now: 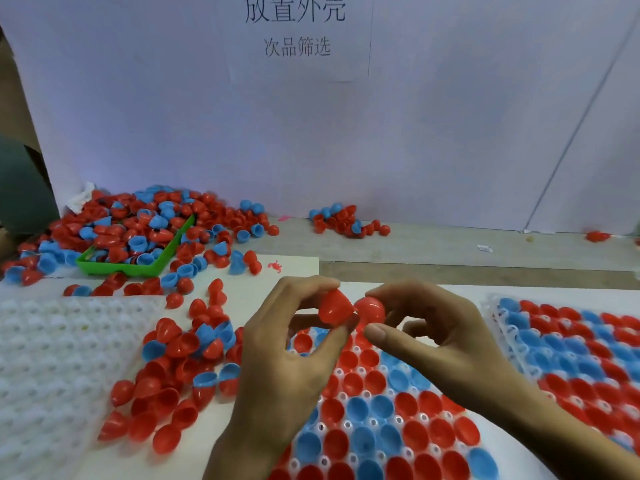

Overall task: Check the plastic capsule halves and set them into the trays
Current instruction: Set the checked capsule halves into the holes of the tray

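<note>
Head view: left hand (277, 358) pinches a pointed red capsule half (335, 308) between thumb and fingers (311, 282), right hand (426, 330) pinches a rounder red capsule half (370, 310) the same way; the two halves touch or nearly touch, hard to tell. Both are held above the far edge of the middle tray (349, 427), its pockets mostly filled red and blue. Right tray (498, 317) also full, just beside the right wrist. Empty white tray (52, 358) at left. Loose pile of halves (180, 368) crowds the gap between the white tray and the left hand. Farther back, green bin (138, 268) buried in a big heap (145, 223), small cluster (346, 221) by the wall. Bare counter (485, 258) strip behind the hands; white paper backdrop (450, 116) with printed characters.
</note>
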